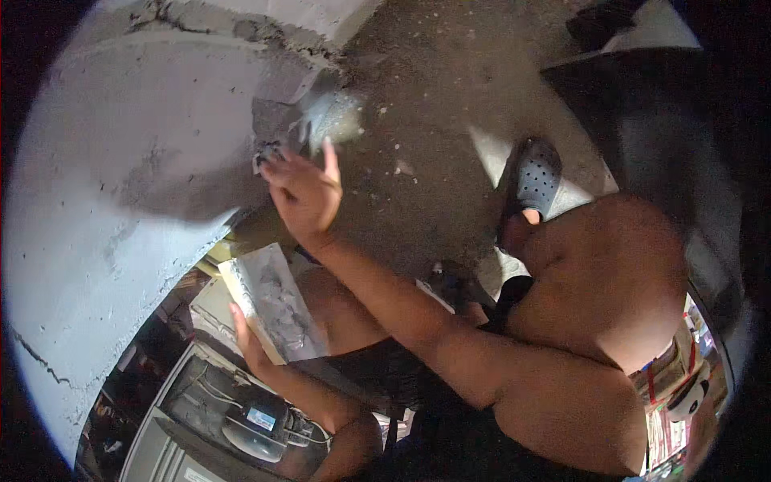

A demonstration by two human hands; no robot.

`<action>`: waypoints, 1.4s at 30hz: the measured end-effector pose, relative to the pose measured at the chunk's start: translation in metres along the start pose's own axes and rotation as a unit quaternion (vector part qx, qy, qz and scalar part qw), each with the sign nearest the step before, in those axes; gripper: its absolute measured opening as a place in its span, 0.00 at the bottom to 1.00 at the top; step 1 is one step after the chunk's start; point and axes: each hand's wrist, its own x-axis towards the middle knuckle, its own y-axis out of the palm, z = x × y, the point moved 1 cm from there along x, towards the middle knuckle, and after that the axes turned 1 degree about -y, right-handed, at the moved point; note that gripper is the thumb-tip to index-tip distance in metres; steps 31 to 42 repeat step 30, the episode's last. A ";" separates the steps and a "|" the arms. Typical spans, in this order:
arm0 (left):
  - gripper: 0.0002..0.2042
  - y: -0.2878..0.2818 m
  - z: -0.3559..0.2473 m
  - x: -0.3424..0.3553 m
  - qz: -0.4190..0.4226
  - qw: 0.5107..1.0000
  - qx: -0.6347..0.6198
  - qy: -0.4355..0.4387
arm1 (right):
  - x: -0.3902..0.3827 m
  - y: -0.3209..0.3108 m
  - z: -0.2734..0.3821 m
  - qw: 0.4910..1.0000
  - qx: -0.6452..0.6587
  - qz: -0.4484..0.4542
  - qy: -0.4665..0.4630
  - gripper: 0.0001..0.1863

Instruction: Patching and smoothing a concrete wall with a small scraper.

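Note:
My left hand [249, 341] grips the left edge of a pale rectangular board [281, 301], with the fingers along its side. Smeared grey paste, perhaps wet cement, covers much of the board's face. Stretched forward, my right hand [307, 191] is at the base of the pale wall [152, 120]. Its thumb stands apart and its fingers are spread at a rough dark grey patch [271, 128] by the wall's corner. No tool shows in it. Whether the fingertips touch the patch is hard to tell.
A crack and broken plaster [169, 20] run along the wall's top. Past my knee, a foot in a grey clog [536, 178] rests on the rough concrete floor [434, 104]. A grey case with cables and a dark device [257, 422] stands at the lower left.

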 end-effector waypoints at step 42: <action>0.38 -0.018 0.005 -0.011 0.020 1.000 0.004 0.018 | 0.136 -0.045 -0.071 0.986 0.029 0.122 -0.108 0.16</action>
